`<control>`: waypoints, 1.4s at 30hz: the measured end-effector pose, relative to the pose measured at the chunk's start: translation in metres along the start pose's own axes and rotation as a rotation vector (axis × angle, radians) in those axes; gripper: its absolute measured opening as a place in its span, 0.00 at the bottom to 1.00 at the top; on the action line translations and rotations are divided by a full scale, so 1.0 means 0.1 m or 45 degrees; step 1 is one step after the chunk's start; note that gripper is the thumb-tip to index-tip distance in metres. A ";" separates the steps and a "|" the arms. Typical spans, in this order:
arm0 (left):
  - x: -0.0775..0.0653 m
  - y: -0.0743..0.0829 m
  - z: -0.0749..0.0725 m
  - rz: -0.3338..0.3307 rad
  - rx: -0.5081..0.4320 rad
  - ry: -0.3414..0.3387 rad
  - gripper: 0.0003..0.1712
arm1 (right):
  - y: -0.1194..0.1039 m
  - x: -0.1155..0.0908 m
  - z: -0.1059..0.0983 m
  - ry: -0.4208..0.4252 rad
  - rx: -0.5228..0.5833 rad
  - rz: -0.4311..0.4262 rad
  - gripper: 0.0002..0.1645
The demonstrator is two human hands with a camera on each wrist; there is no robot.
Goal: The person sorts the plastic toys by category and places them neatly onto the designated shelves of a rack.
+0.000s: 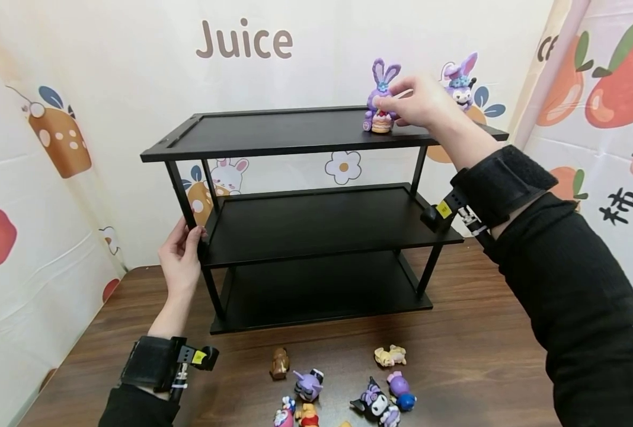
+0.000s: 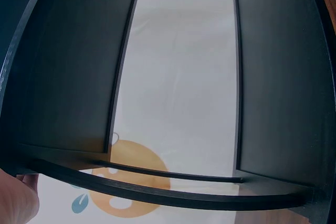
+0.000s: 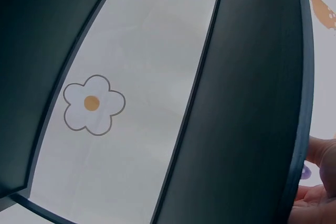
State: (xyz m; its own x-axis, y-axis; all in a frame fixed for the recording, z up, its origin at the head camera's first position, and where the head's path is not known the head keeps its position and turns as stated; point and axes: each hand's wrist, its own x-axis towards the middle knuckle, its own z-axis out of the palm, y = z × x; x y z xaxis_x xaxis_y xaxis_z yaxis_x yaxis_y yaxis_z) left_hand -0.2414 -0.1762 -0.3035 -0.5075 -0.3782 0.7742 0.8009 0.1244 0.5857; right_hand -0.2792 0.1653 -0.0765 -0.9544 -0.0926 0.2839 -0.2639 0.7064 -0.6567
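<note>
My right hand (image 1: 420, 104) pinches a purple long-eared rabbit figurine (image 1: 374, 102) at the right part of the top board of a black three-tier shelf (image 1: 279, 131). The figurine is upright, with a small cake at its front and its base at the board's surface. In the right wrist view the right hand (image 3: 320, 182) shows at the edge, with a sliver of purple beside its fingers. My left hand (image 1: 180, 258) grips the shelf's left front post at the middle board (image 1: 316, 222); only part of that hand (image 2: 18, 200) shows in the left wrist view.
Another purple long-eared figurine (image 1: 460, 83) stands at the top board's right end, behind my right wrist. On the wooden table (image 1: 482, 356) in front lie several small figurines, among them a brown one (image 1: 280, 363), a cream one (image 1: 390, 356) and a black-hooded one (image 1: 375, 403). A printed cloth (image 1: 108, 47) hangs behind.
</note>
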 end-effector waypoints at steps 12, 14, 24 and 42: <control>0.02 0.03 -0.01 -0.016 -0.025 -0.005 0.17 | -0.04 -0.36 -0.08 0.406 -0.158 -0.154 0.34; 0.01 0.03 0.00 -0.019 -0.034 -0.005 0.17 | -0.01 -0.48 -0.06 0.513 -0.126 -0.268 0.30; 0.02 0.02 0.00 -0.031 -0.074 -0.002 0.17 | 0.26 -1.19 0.25 0.579 -0.178 -0.818 0.15; 0.00 0.03 -0.01 -0.021 0.017 -0.006 0.17 | 1.15 -1.91 1.32 -0.273 -0.285 -0.809 0.14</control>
State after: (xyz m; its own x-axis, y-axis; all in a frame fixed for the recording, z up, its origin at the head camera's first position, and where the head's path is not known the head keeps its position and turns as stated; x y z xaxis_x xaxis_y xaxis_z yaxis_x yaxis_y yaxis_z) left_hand -0.2391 -0.1772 -0.3020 -0.5220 -0.3757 0.7658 0.7883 0.1303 0.6013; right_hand -0.1453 0.1713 -0.2989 -0.6375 -0.6548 0.4059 -0.7660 0.5949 -0.2435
